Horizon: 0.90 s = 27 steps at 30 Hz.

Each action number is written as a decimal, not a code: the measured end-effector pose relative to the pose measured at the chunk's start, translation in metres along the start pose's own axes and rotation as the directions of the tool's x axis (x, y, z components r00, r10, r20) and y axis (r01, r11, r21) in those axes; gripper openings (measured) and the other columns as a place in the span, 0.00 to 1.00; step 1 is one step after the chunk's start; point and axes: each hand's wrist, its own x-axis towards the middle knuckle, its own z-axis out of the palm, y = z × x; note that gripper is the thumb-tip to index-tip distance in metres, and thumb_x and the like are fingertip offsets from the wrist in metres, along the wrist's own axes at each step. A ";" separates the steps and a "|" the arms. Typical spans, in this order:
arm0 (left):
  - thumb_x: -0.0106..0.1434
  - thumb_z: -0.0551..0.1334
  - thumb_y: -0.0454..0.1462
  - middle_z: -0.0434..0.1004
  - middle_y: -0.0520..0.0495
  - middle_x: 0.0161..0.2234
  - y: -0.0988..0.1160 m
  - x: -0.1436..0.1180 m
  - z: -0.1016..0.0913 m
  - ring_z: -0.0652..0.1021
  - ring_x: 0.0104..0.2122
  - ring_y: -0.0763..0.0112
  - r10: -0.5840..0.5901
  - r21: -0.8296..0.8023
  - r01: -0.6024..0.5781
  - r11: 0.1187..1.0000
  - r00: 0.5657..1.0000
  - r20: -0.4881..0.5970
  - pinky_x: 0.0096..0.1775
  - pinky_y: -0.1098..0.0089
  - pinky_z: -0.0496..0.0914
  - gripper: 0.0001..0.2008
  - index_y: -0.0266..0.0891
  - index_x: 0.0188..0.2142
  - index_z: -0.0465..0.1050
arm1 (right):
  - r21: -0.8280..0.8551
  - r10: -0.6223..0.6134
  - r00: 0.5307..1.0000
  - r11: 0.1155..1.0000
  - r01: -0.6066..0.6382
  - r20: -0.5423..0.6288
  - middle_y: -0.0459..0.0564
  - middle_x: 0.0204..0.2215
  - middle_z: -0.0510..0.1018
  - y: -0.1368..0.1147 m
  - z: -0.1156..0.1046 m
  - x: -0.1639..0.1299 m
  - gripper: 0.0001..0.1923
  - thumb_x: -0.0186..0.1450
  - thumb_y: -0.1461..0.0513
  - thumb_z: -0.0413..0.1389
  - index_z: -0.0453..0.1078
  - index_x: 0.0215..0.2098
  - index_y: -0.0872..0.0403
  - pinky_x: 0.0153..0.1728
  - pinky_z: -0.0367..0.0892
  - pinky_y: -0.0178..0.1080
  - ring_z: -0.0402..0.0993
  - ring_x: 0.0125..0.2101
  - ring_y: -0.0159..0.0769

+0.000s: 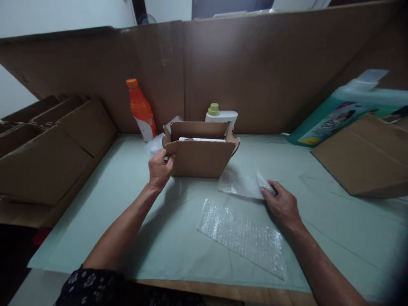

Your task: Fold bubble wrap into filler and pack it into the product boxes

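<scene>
My left hand [160,168] gripped the left front corner of the small open brown cardboard box [198,158] at the centre of the frame, thumb over the rim and fingers curled on the flap. My right hand [282,204], lower right of centre, pinched the edge of a small crumpled sheet of clear bubble wrap [241,185] lying just in front of the box. A larger flat sheet of bubble wrap [242,238] lay below it on the pale green table cover [127,221].

I judged the box the weak point: held by one corner only, it could have tipped or slid if I had pulled, and something white showed inside it. Right behind it stood a white bottle with a green cap [220,114], and to its left an orange plastic bottle [140,109]; a push backward could have knocked either over. The wrap, thinly pinched, might have slipped from my fingers or dragged the larger sheet.
</scene>
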 end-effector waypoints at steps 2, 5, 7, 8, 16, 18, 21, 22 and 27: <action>0.62 0.61 0.36 0.75 0.49 0.29 0.000 0.006 0.011 0.75 0.31 0.69 0.000 -0.012 0.000 1.000 1.000 0.000 0.34 0.70 0.72 0.04 0.39 0.31 0.73 | 0.084 0.028 0.999 0.996 -0.026 -0.027 0.52 0.35 0.80 -0.011 -0.006 -0.007 0.23 0.62 0.47 0.53 0.75 0.45 0.53 0.41 0.70 0.46 0.76 0.34 0.45; 0.62 0.62 0.35 0.76 0.46 0.35 0.003 0.003 0.013 0.77 0.34 0.67 0.004 -0.050 -0.004 0.999 1.000 0.004 0.36 0.68 0.73 0.03 0.38 0.35 0.73 | 0.205 0.074 0.995 0.977 -0.058 -0.073 0.48 0.30 0.78 -0.027 -0.022 -0.020 0.24 0.60 0.45 0.56 0.75 0.44 0.53 0.34 0.68 0.41 0.72 0.28 0.40; 0.62 0.63 0.36 0.76 0.40 0.49 0.009 -0.011 0.003 0.79 0.41 0.64 0.041 -0.090 -0.044 0.995 0.999 -0.036 0.43 0.64 0.75 0.13 0.38 0.46 0.72 | 0.302 0.107 0.990 0.950 -0.075 -0.091 0.48 0.31 0.78 -0.037 -0.033 -0.032 0.24 0.59 0.45 0.59 0.75 0.44 0.53 0.33 0.68 0.40 0.71 0.28 0.38; 0.62 0.64 0.37 0.71 0.37 0.57 0.012 -0.022 -0.005 0.78 0.46 0.61 0.064 -0.105 -0.071 0.992 0.996 -0.064 0.48 0.60 0.75 0.19 0.39 0.53 0.70 | 0.347 0.120 0.989 0.934 -0.081 -0.092 0.48 0.31 0.78 -0.043 -0.039 -0.039 0.24 0.59 0.45 0.60 0.75 0.44 0.52 0.33 0.68 0.39 0.72 0.29 0.38; 0.57 0.72 0.51 0.64 0.32 0.66 0.049 -0.137 -0.029 0.67 0.64 0.46 -0.136 -0.344 0.387 0.855 0.809 0.572 0.63 0.46 0.63 0.47 0.43 0.69 0.54 | 0.745 0.115 0.981 0.638 -0.192 0.154 0.50 0.40 0.81 -0.115 -0.021 -0.106 0.19 0.64 0.46 0.60 0.71 0.47 0.46 0.39 0.76 0.44 0.79 0.40 0.44; 0.53 0.73 0.53 0.61 0.32 0.67 0.051 -0.144 -0.026 0.64 0.67 0.44 -0.170 -0.374 0.524 0.765 0.724 0.669 0.65 0.44 0.59 0.53 0.42 0.70 0.51 | 0.817 0.099 0.968 0.521 -0.248 0.231 0.50 0.45 0.81 -0.130 -0.011 -0.121 0.20 0.64 0.47 0.60 0.69 0.50 0.45 0.43 0.77 0.45 0.79 0.44 0.45; 0.54 0.73 0.51 0.71 0.35 0.61 0.051 -0.140 -0.029 0.68 0.63 0.49 -0.102 -0.433 0.621 0.654 0.639 0.762 0.64 0.48 0.60 0.45 0.41 0.67 0.60 | 0.863 0.096 0.947 0.391 -0.320 0.307 0.48 0.47 0.81 -0.133 -0.004 -0.135 0.18 0.62 0.48 0.62 0.71 0.48 0.44 0.46 0.78 0.47 0.79 0.47 0.45; 0.56 0.72 0.49 0.75 0.37 0.57 0.051 -0.136 -0.032 0.72 0.60 0.52 -0.074 -0.443 0.627 0.641 0.624 0.778 0.63 0.51 0.63 0.39 0.42 0.63 0.65 | 0.865 0.098 0.942 0.374 -0.335 0.322 0.47 0.45 0.82 -0.130 -0.003 -0.137 0.16 0.62 0.48 0.62 0.71 0.45 0.44 0.46 0.78 0.48 0.79 0.47 0.45; 0.61 0.65 0.40 0.81 0.45 0.36 0.057 -0.118 -0.042 0.79 0.38 0.65 -0.048 -0.397 0.531 0.748 0.640 0.767 0.46 0.62 0.73 0.08 0.40 0.37 0.79 | 0.829 0.156 0.933 0.427 -0.361 0.325 0.47 0.43 0.82 -0.097 0.002 -0.135 0.15 0.61 0.47 0.63 0.71 0.41 0.45 0.49 0.78 0.49 0.79 0.47 0.45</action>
